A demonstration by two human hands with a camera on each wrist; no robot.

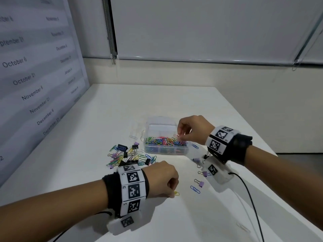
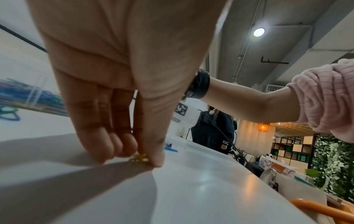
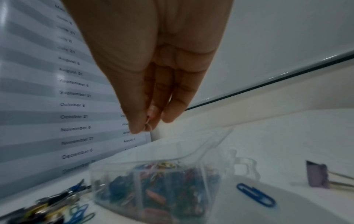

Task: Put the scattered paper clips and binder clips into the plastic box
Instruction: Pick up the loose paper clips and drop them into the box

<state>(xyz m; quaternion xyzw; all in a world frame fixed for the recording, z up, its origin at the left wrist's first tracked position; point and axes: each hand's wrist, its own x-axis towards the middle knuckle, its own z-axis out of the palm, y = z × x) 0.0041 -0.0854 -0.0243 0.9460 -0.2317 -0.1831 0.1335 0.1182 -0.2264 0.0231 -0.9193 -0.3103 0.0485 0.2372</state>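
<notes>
The clear plastic box sits mid-table, heaped with coloured paper clips; the right wrist view shows it just below my fingers. Over the box's right side, my right hand pinches a pink paper clip between thumb and fingertip. My left hand is down on the table nearer me, its thumb and curled fingers pinching a yellow paper clip that lies on the surface. A pile of paper clips and black binder clips lies left of the box.
Purple binder clips and blue paper clips lie scattered right of my left hand. The box's open lid stands behind it. A date board walls off the left. A black cable trails near the table's right edge.
</notes>
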